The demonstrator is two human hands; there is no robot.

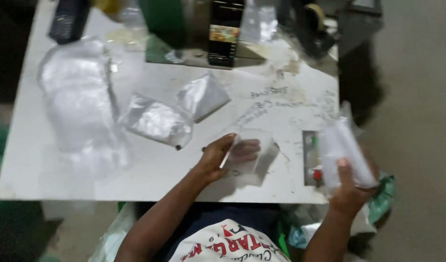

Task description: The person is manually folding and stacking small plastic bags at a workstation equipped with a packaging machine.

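Two hands, two lots of clear bags, near edge of the desk (48, 179).

A flat clear bag (249, 157) is pinned on the desk near its front edge by the left hand (222, 156), fingers slipped inside. A bundle of bags (344, 153) is gripped by the right hand (351, 187) past the front right corner (blurred); a slackened grip could spill it floorward.

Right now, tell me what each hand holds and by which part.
The left hand holds a small clear plastic bag by its near edge, fingers slipped inside. The right hand grips a blurred bundle of clear plastic bags by its lower end.
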